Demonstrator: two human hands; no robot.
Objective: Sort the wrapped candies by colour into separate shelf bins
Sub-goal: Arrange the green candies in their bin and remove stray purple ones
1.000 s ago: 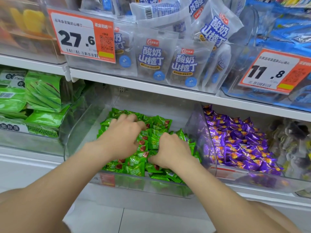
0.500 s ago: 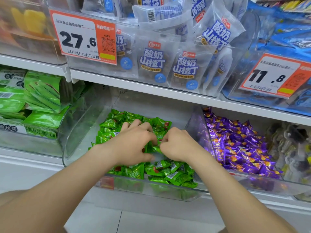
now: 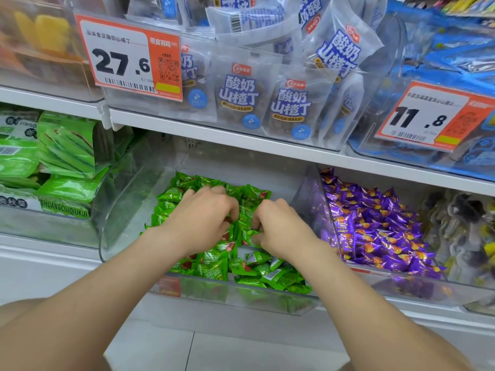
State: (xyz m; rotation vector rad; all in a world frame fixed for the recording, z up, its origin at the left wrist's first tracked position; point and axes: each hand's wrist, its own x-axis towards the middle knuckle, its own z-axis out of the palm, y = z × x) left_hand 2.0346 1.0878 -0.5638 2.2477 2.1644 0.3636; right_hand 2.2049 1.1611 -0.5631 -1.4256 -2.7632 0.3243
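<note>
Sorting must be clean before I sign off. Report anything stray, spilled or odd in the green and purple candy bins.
Nothing stands out. The green candies lie only in their clear bin, the purple candies only in theirs. The left hand and right hand hide the middle of the green pile, so strays there cannot be ruled out.

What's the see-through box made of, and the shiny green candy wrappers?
The bin looks like clear hard plastic: its glossy walls show what's inside. The green candy wrappers look like thin shiny film, perhaps plastic or foil: creased, with glints.
</note>
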